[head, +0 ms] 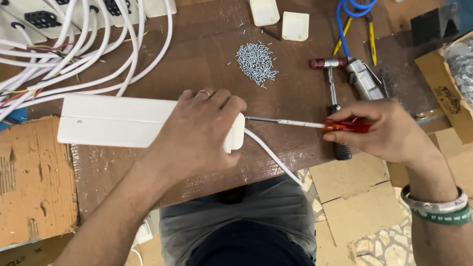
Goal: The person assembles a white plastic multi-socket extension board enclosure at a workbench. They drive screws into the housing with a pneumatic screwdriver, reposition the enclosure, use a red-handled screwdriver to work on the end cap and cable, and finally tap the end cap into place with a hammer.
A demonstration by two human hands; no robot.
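My left hand (199, 130) presses down on the right end of a long white plastic power-strip casing (113, 121) lying on the brown table (207, 54). A white cable (273, 157) runs out of that end toward me. My right hand (389, 130) grips a red-handled screwdriver (345, 126). Its shaft points left and the tip meets the casing's end, beside my left fingers.
A pile of small silver screws (256, 61) lies behind the casing. A small hammer (331, 83) and a pneumatic tool (363, 79) with blue hose sit at right. White cables and sockets (74, 44) crowd the back left. Cardboard (34, 182) lies at both sides.
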